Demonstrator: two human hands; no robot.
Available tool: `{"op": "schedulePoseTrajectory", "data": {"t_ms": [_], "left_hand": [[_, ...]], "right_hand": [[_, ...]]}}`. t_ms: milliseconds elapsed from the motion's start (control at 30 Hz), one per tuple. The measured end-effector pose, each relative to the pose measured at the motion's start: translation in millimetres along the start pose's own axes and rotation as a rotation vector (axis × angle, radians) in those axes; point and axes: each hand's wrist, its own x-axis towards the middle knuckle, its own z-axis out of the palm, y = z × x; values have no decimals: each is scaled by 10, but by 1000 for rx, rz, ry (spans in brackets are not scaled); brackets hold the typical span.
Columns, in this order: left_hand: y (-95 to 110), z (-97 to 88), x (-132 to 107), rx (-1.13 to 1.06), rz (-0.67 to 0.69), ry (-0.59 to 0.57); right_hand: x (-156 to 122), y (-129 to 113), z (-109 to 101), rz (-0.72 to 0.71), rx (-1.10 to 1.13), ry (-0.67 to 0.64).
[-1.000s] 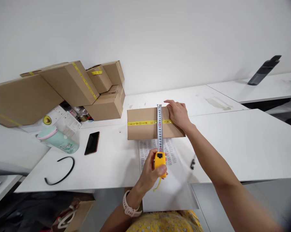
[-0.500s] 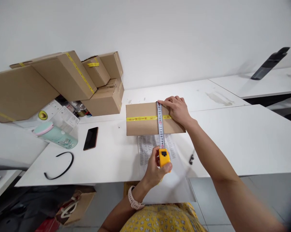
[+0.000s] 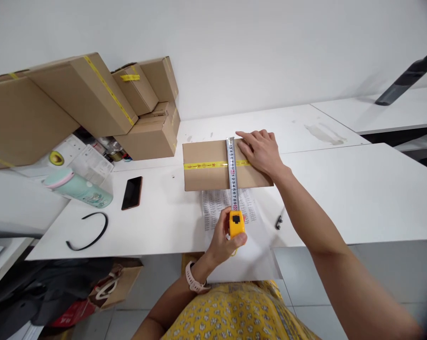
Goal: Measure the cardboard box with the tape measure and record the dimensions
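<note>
The left hand (image 3: 222,243) had its fingers wrapped round the yellow case (image 3: 237,226), thumb at the near end. The right hand (image 3: 261,151) rested on the box (image 3: 206,178), fingers loosely bent, the index stretched out just beside the blade's tip; they pinched nothing that I could see. The blade (image 3: 232,174) was already out, lying across the box from its far edge, over the yellow strip (image 3: 203,165), to the case. Setting it there looked done to me; drawing it back in was not. The box sat closed on the table (image 3: 164,231), a printed sheet (image 3: 211,208) showing at its near edge, other boxes (image 3: 151,137) stacked beyond.
</note>
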Motion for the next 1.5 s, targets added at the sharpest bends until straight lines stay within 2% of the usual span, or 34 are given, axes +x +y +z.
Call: {"op": "schedulePoseTrajectory", "data": {"t_ms": [167, 300, 500, 600, 667, 767, 833, 900, 1000, 1100, 1200, 1300, 1367, 1433, 1500], "left_hand": [[-173, -153, -297, 111, 16, -64], [-312, -296, -477, 180, -34, -97], [-348, -382, -504, 218, -37, -98], [-323, -381, -476, 241, -29, -97], [-302, -380, -479, 298, -28, -97], [-234, -371, -524, 516, 15, -116], [-157, -354, -565, 667, 76, -190], [-68, -330, -600, 751, 113, -284], [40, -312, -633, 801, 74, -373], [68, -343, -660, 809, 2, -392], [25, -389, -676, 733, -42, -314], [-22, -398, -654, 621, -26, -212], [-28, -396, -616, 604, 17, -187], [-11, -420, -564, 637, 63, -174], [18, -489, -501, 705, 107, -145]], "right_hand": [[-163, -91, -52, -21, -73, -5], [-519, -189, -113, -31, -82, 42], [-1187, -231, 7, -19, -73, 73], [-1332, -218, 107, -8, -39, 20], [-1335, -235, 96, 36, 22, -4], [-1286, -326, -99, 192, 234, 90], [-1282, -413, -309, 323, 433, 182], [-1334, -487, -513, 429, 597, 214], [-1519, -527, -698, 543, 772, 219], [-1784, -532, -714, 639, 893, 266], [-2053, -667, -618, 692, 914, 191], [-2259, -965, -465, 711, 981, -24], [-2351, -1149, -368, 733, 993, -120], [-2410, -1214, -302, 777, 949, -136], [-2445, -1108, -268, 833, 860, -98]]}}
